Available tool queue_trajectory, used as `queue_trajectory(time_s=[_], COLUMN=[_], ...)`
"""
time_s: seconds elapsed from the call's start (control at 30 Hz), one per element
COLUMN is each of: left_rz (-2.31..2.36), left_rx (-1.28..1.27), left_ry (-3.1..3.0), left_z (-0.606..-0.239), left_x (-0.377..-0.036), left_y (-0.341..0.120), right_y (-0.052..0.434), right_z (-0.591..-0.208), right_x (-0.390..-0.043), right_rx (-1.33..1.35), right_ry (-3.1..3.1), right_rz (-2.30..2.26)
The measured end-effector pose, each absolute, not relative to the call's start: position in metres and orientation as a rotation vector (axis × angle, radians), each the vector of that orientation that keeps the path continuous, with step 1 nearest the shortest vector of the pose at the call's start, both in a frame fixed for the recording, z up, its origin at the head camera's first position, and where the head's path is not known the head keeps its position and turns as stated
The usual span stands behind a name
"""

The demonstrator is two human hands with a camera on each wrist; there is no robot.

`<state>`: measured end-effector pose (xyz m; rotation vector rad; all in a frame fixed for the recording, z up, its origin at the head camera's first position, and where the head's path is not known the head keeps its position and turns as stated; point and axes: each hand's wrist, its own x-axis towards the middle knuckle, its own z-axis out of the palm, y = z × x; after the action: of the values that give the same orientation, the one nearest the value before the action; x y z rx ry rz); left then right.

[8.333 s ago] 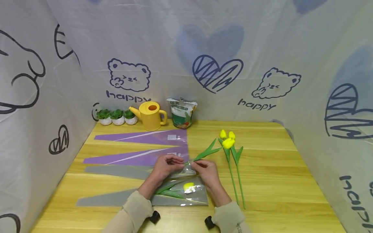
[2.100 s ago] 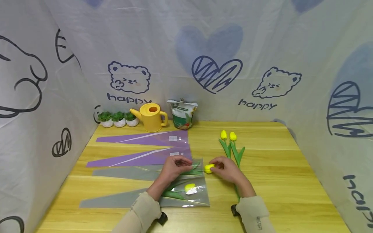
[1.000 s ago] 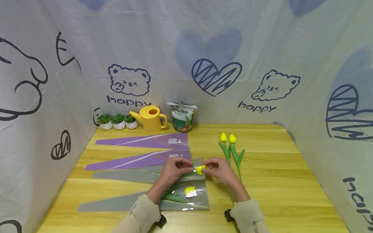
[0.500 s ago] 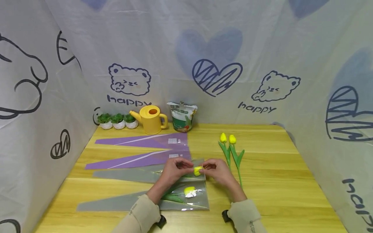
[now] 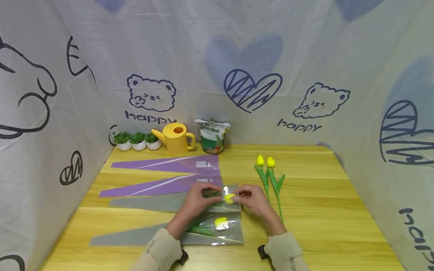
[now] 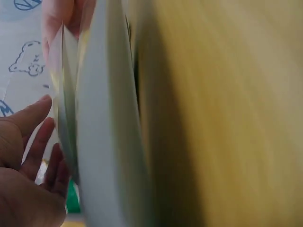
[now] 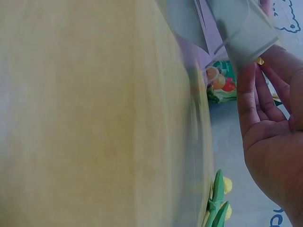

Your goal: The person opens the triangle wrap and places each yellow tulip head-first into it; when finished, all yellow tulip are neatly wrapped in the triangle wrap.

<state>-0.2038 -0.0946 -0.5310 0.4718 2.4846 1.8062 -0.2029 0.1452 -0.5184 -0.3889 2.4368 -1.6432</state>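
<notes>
My right hand [image 5: 255, 199] pinches a yellow tulip [image 5: 228, 198] at its bloom, just inside the mouth of a clear-and-grey flower sleeve [image 5: 149, 202]. In the right wrist view, the fingertips meet at the rim of the sleeve [image 7: 246, 28], with a bit of yellow showing between them. My left hand [image 5: 198, 199] is at the sleeve's other side; the left wrist view shows its thumb and fingers spread beside the plastic [image 6: 102, 118]. Most of the tulip's stem is hidden by that hand. Nearer me lies another grey sleeve [image 5: 125, 235] holding a yellow tulip [image 5: 221, 223].
Two more tulips [image 5: 270, 162] lie on the right of the wooden table [image 5: 322, 210]. Two purple sleeves [image 5: 162, 185] lie farther back. Along the rear stand small potted succulents [image 5: 137, 141], a yellow watering can [image 5: 177, 141] and a clipped green-and-white bag [image 5: 213, 137]. Printed cloth walls surround the table.
The tulip's bloom has gone left from outside the sleeve into its mouth, moved by my right hand. My left hand has shifted slightly left, its fingers now farther from the bloom.
</notes>
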Motion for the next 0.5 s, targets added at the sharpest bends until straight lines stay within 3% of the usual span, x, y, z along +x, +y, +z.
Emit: queue_trajectory(time_s=[0.5], left_rz=[1.572], left_rx=[0.601], left_ry=[2.566], left_z=[-0.528], left_x=[-0.201], left_y=[-0.113], right_y=[0.153], right_z=[-0.532], right_x=[-0.211], right_rx=[-0.384], right_ry=[2.448], right_rz=[-1.652])
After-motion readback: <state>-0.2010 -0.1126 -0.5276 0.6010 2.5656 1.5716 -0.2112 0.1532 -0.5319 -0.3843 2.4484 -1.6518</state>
